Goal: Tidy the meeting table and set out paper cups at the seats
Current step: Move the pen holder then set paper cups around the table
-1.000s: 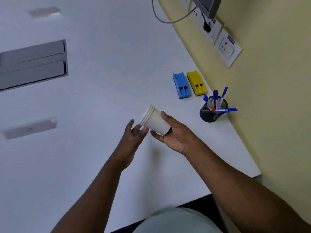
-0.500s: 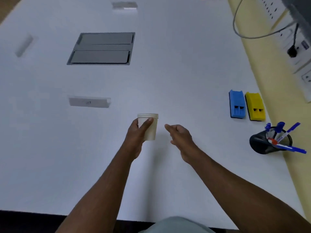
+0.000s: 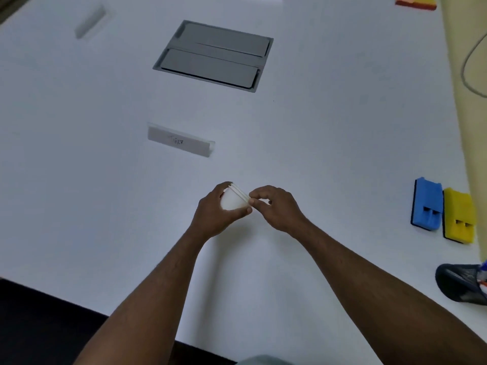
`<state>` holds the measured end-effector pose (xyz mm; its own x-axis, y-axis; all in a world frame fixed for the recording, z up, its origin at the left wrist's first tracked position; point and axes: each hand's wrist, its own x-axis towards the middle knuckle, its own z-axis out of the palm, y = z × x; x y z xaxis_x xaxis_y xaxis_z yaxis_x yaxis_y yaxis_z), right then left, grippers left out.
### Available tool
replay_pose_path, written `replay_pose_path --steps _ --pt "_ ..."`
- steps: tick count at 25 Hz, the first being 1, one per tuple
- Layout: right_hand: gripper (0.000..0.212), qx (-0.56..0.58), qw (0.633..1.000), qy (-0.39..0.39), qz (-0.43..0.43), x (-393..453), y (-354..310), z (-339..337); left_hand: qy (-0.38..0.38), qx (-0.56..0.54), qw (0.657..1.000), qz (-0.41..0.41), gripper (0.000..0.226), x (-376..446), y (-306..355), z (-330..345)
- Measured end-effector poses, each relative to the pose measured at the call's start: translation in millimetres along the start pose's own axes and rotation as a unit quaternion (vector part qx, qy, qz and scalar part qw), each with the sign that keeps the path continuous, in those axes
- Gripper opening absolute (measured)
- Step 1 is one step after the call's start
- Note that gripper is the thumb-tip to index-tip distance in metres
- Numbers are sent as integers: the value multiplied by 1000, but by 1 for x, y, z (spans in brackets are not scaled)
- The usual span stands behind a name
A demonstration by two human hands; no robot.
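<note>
The left hand (image 3: 214, 214) is gripping a small stack of white paper cups (image 3: 233, 200) above the white table (image 3: 329, 159), fingers wrapped over the far side and thumb lying along the near side. The stack is tipping sideways, its rims pointing right toward the right hand (image 3: 276, 206). Several thin rim edges are showing one behind another; how many cups there are cannot be told. The right hand is curling its fingers (image 3: 259, 196) against those rims, pinching at the outermost one, with the thumb tucked below. The two hands are touching at the cup mouth. Both forearms are reaching in from the near edge of the table.

Beyond the hands, a little to the left, a name card (image 3: 180, 140) is lying on the table with handwriting that is too faint to read fully. Farther off, a grey flap panel (image 3: 214, 55) is sitting flush in the tabletop. A second pale card (image 3: 89, 21) is showing blurred at the far left.

At the right, a blue eraser (image 3: 427, 206) and a yellow eraser (image 3: 458, 217) are lying side by side, just touching or nearly so. Nearer, at the right edge, a black pen holder (image 3: 461, 285) is partly cut off by the frame. A grey cable (image 3: 471, 67) is looping along the yellow wall (image 3: 469, 127) at the far right.
</note>
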<state>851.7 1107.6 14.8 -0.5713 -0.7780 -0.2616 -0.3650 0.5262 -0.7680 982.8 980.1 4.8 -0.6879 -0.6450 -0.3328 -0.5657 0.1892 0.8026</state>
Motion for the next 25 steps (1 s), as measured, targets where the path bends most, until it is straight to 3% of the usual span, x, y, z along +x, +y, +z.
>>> replay_pose_path --steps 8,15,25 --pt "17 -5 994 -97 40 38 -30 8 -29 -33 999 5 83 22 -31 -27" --pt "15 41 992 -88 77 46 -38 29 50 -24 998 15 83 21 -47 -28" --pt "19 -17 993 -98 59 54 -49 41 61 36 996 51 74 24 -58 -41"
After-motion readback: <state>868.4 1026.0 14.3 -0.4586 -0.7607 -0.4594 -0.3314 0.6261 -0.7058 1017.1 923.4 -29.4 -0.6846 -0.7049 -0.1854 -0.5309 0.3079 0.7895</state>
